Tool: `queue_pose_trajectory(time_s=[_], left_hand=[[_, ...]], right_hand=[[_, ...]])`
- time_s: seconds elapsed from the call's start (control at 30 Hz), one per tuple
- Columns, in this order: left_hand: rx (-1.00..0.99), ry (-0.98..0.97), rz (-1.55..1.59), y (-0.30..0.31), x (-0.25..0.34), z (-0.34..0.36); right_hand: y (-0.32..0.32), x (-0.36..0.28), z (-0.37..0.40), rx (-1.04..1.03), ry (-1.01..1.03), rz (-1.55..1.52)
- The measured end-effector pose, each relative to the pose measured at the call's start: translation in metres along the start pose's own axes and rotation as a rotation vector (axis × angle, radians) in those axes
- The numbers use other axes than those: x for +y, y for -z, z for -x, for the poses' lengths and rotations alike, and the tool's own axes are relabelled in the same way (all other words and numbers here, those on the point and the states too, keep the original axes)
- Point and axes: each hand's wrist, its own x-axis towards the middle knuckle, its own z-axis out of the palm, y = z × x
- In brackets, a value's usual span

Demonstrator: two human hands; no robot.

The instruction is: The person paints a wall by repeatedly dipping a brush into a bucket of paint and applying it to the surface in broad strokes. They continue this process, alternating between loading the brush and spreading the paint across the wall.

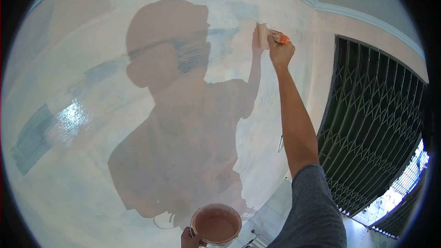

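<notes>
My right hand [281, 51], raised at the upper right of the wall, is closed around a wide paintbrush [263, 36] with an orange handle. Its pale pink, paint-coated head is against the wall or very near it. Low in the view, my left hand [191, 239] grips the rim of a round paint bucket [195, 218] at its left side. Pinkish-brown paint [217, 226] lies inside the bucket. The wall [259, 156] carries pale pink paint over blue-grey patches [34, 138], with a wet shine at the left.
A dark folding metal gate [367, 119] stands to the right. Pale moulding [367, 11] runs along the ceiling. Light floor tiles [271, 216] show below, with a metal frame [259, 239] beside the bucket. A large shadow [183, 110] falls across the wall.
</notes>
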Motion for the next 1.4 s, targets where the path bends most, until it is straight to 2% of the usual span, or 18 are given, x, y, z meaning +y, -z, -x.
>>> queue_pose_trajectory(time_s=[0.07, 0.13, 0.2, 0.23, 0.3, 0.4, 0.43, 0.5, 0.57, 0.6, 0.63, 0.77, 0.9, 1.0, 1.17, 1.3, 1.33, 1.4], left_hand=[[0.019, 0.018, 0.0, 0.0, 0.0, 0.003], [-0.007, -0.023, 0.043, 0.002, -0.004, 0.002], [-0.023, -0.01, 0.024, 0.0, -0.005, -0.001], [-0.03, -0.005, 0.005, -0.001, -0.004, -0.004], [-0.052, -0.007, -0.007, -0.001, -0.009, -0.009], [-0.06, -0.02, -0.012, 0.004, -0.018, -0.012], [-0.062, -0.033, -0.007, 0.006, -0.02, -0.011], [-0.044, -0.024, 0.015, 0.007, -0.015, -0.004], [-0.023, -0.019, 0.046, 0.009, -0.008, 0.004], [0.0, -0.016, 0.026, 0.01, -0.005, 0.008], [0.024, -0.012, 0.007, 0.011, -0.004, 0.009], [0.03, -0.022, 0.053, 0.019, -0.018, 0.002], [0.025, -0.039, -0.002, 0.02, -0.022, -0.004], [0.027, -0.046, 0.0, 0.021, -0.024, -0.007], [0.037, -0.002, 0.011, 0.014, -0.011, 0.001], [0.002, -0.019, 0.01, 0.012, -0.011, -0.002], [-0.011, -0.021, 0.009, 0.01, -0.012, -0.003], [-0.023, -0.015, -0.008, 0.009, -0.017, -0.007]], right_hand=[[-0.004, -0.027, 0.022, 0.005, 0.107, -0.124], [0.004, -0.086, 0.06, -0.046, 0.039, -0.286], [-0.008, -0.129, 0.109, -0.111, -0.012, -0.706], [0.019, -0.164, 0.126, -0.232, 0.087, -0.685], [0.03, -0.206, 0.156, -0.075, 0.318, -0.633], [0.052, -0.233, 0.166, -0.114, 0.23, -0.744], [0.047, -0.217, 0.163, -0.04, 0.278, -0.672], [0.044, -0.183, 0.15, -0.071, 0.016, -0.87], [0.049, -0.134, 0.119, -0.018, -0.024, -0.591], [0.048, -0.106, 0.104, -0.022, -0.174, -0.656], [0.038, -0.065, 0.089, 0.055, -0.053, -0.539], [0.029, 0.015, 0.048, 0.135, -0.079, -0.247], [0.02, 0.04, 0.042, 0.11, -0.12, -0.051], [0.014, 0.035, 0.054, 0.083, -0.1, -0.108], [0.017, -0.038, 0.105, 0.002, 0.034, -0.207], [0.012, -0.143, 0.168, -0.081, 0.138, -0.395], [0.022, -0.172, 0.178, -0.113, 0.317, -0.211], [0.036, -0.229, 0.21, -0.204, 0.061, -0.696]])
